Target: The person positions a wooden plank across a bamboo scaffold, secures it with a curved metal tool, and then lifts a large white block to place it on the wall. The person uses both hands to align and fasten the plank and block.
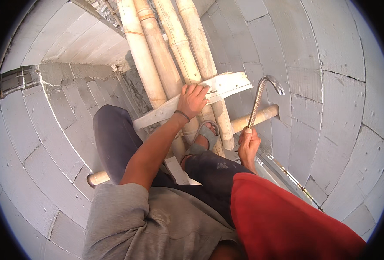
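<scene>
In the head view, lays the left hand [193, 102] across the pale wooden plank [231, 86], around its middle, with fingers side by side and directed toward its right end. Cannot tell whether gripping its edge or only pressing on it, with the thumb out of sight.

Holds the ribbed metal bar [257, 102] in the right hand [249, 145], below and to the right of the plank's right end, with fingers closed round the bar's lower part. Points the bar upward at a slight tilt, just beside the plank's ragged right end, with its hooked tip curving away from the plank. Leaves the left hand on the plank well apart from the bar.

Sets a sandalled foot [205, 138] just below the plank, close under the left hand. Shows four bamboo poles [177, 39] running lengthwise beneath the plank, and a crosswise pole [261, 117] below the plank's right end. Shows grey block walls [292, 47] to both sides of the plank.
</scene>
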Motion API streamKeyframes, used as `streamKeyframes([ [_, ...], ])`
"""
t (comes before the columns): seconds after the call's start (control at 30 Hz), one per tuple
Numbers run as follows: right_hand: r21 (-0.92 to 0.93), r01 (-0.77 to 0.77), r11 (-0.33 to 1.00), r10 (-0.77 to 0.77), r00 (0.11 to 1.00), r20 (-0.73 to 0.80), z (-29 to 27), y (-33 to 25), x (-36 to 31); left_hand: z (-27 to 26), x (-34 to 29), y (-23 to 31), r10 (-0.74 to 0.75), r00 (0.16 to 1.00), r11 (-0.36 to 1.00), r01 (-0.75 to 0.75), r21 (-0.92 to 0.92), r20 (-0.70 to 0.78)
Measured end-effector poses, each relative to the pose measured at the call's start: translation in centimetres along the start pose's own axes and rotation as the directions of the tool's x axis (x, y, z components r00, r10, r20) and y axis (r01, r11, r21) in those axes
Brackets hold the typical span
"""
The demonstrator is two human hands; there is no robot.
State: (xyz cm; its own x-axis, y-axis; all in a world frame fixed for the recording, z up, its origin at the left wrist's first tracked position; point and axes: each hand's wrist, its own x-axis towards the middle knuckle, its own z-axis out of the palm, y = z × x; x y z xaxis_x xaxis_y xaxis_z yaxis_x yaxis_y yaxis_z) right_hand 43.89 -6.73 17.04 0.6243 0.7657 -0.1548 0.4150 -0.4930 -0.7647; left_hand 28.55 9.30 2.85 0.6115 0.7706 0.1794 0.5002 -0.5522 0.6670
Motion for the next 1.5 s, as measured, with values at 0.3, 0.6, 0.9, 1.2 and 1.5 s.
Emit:
streamKeyframes([
  [0.3, -0.332, -0.113, 0.936, 0.168, 0.976, 0.142, 0.6, 5.1, -3.4, -0.6, 0.0, -2.3, 0.128, 0.991, 0.952, -0.137, -0.275, -0.049],
  [0.6, -0.373, 0.317, 0.872, -0.208, 0.93, 0.304, 1.3, 2.9, -2.3, -0.5, -0.2, -2.0, 0.095, 0.992, 0.967, -0.111, -0.228, -0.079],
  [0.9, -0.228, 0.301, 0.926, -0.25, 0.942, 0.224, 1.7, 2.3, -3.1, -0.3, -0.5, -2.0, 0.05, 0.994, 0.965, -0.072, -0.251, -0.095],
  [1.2, -0.295, 0.084, 0.952, -0.026, 0.98, 0.196, -0.6, 0.1, -1.9, -1.4, -0.6, -2.3, 0.047, 0.998, 0.971, -0.037, -0.235, 0.035],
  [1.5, -0.534, 0.216, 0.817, 0.033, 0.908, 0.417, 1.4, 3.4, -0.3, -1.5, -0.1, -3.6, -0.341, 0.939, 0.784, 0.313, 0.537, -0.049],
])
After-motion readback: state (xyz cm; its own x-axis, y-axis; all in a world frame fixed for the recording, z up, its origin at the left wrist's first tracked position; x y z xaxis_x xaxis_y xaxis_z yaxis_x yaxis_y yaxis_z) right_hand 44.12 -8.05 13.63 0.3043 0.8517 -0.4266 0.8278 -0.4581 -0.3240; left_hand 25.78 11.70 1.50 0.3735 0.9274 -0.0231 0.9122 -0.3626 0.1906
